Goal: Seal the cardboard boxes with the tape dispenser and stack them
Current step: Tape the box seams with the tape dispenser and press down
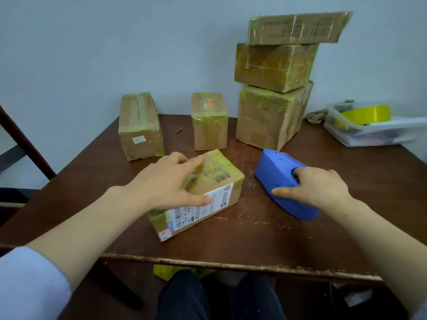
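A small cardboard box with a white shipping label lies near the front of the brown table. My left hand rests on its top, fingers spread, thumb down its labelled side. To its right a blue tape dispenser sits on the table; my right hand grips its rear, a finger hooked into its hole. At the back right stands a stack of three taped boxes. Two single taped boxes stand at the back: one on the left, one in the middle.
A clear plastic bin holding a yellow tape roll sits at the table's right edge. A dark chair frame stands to the left. My legs and something yellow show below the table's worn front edge.
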A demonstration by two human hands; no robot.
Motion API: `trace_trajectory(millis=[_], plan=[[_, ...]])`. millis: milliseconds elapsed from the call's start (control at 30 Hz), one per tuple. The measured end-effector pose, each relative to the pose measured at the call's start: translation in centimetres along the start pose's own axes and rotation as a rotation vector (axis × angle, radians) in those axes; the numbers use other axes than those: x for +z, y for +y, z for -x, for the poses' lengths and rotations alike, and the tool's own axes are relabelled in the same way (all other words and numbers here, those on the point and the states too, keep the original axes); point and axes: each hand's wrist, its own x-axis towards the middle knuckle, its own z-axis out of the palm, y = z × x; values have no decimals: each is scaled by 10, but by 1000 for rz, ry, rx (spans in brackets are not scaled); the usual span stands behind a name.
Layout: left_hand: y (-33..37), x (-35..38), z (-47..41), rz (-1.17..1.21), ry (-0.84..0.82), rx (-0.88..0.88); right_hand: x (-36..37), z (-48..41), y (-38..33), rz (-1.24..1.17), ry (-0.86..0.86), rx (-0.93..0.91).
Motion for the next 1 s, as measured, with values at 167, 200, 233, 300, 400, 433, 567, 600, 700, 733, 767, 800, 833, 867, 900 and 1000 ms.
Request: trace_trajectory(millis=[167,200,233,300,400,433,567,600,700,733,767,800,833,867,900,1000], plan=[[10,-1,8,-13,-47,-41,4,2,-11,-119,-21,41],[12,-3,9,2,-57,-52,5,3,-12,-102,-23,46],[15,-6,10,18,-51,-56,5,4,-14,-97,-23,47],[24,-12,12,58,17,-49,6,5,-14,-130,-10,51],[36,-21,11,175,174,-40,7,3,-8,-232,8,87],[39,-24,10,237,226,-39,7,2,-4,-298,15,109],[54,-37,2,590,387,-31,-14,11,13,-828,-1,174],[58,-39,1,697,384,-36,-20,17,16,-998,-41,172],[71,-45,-9,923,325,-44,-28,35,24,-1386,-180,116],[75,-46,-12,976,302,-40,-27,38,27,-1472,-205,98],[80,-48,-15,1057,269,-48,-27,42,29,-1549,-222,82],[85,-50,-17,1155,218,-72,-26,44,30,-1615,-228,68],[89,-51,-19,1259,157,-104,-27,47,31,-1670,-227,60],[93,-52,-20,1345,103,-131,-28,50,31,-1716,-230,56],[97,-52,-20,1401,62,-150,-28,53,30,-1754,-238,48],[104,-49,-24,1454,-12,-182,-24,58,28,-1849,-246,40]])
